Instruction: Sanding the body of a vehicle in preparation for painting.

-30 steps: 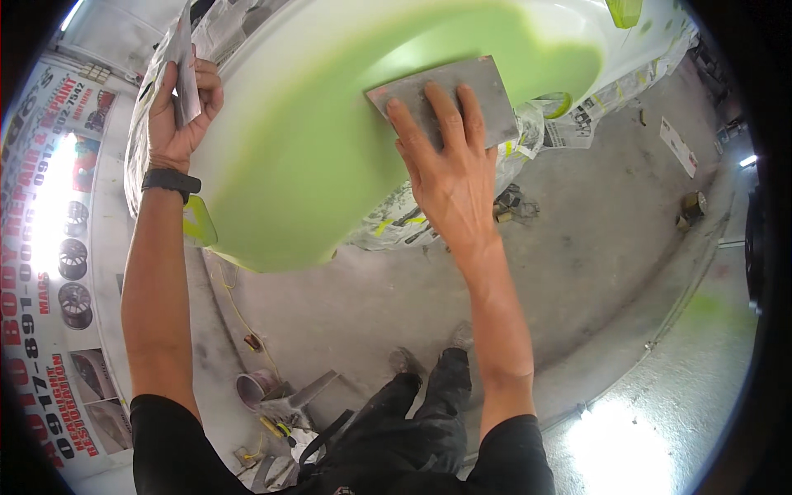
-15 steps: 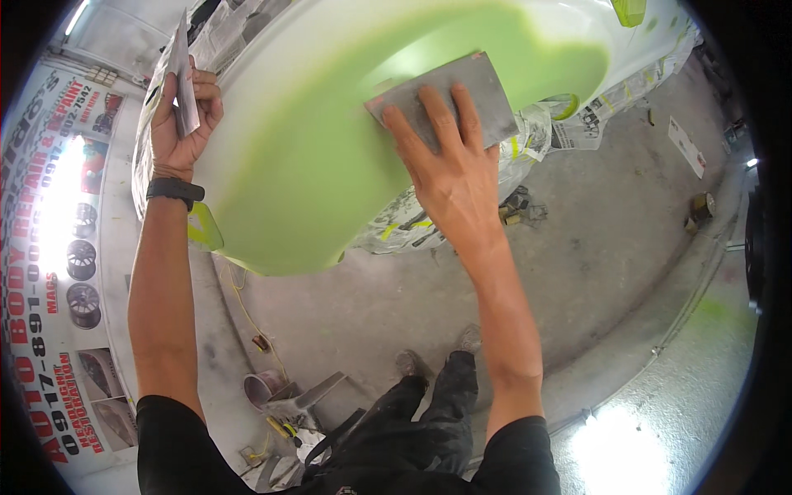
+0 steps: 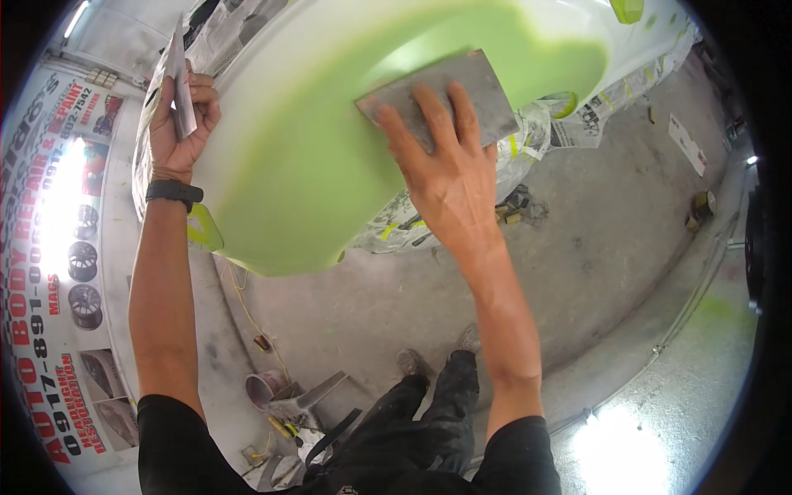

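Over the green patch of a curved panel (image 3: 305, 173), a grey plate (image 3: 488, 103) is held by the right hand (image 3: 450, 181); three fingers are laid spread across its upper face, and the thumb is hidden. Whether the plate's underside is in full contact cannot be told. Left of the panel's upper part, a second plate (image 3: 176, 66), turned nearly edge-on, is pinched between thumb and bent fingers of the left hand (image 3: 175, 150). Below, a bucket (image 3: 266, 388) is seen on the floor (image 3: 346, 309).

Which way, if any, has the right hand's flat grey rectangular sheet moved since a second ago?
Yes: the flat grey rectangular sheet has shifted slightly left, judged against the rounded green-and-white painted panel.
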Demonstrator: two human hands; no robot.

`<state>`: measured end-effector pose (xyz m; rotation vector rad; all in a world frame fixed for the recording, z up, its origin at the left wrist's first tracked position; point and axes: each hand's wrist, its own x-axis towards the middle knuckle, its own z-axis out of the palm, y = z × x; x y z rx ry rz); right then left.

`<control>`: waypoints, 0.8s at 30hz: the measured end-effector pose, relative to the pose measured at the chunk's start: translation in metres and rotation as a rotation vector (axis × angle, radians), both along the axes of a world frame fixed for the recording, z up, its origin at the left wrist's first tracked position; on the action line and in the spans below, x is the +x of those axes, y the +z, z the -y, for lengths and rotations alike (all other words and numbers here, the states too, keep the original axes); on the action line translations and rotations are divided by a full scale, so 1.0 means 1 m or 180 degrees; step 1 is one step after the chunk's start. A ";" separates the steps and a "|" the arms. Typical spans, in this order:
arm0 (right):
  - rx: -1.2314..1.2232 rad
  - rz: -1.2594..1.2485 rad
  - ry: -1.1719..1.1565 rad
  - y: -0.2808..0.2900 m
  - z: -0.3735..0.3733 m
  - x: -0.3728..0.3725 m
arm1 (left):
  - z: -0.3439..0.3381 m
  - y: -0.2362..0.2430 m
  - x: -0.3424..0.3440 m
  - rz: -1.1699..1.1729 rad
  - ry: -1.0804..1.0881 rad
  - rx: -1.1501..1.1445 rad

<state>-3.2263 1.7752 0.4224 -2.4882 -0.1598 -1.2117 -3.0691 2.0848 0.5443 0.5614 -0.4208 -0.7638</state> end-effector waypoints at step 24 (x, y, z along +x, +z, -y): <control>0.0776 -0.0540 0.0119 -0.070 -0.010 -0.046 | 0.004 0.002 -0.001 -0.0121 -0.0231 -0.0073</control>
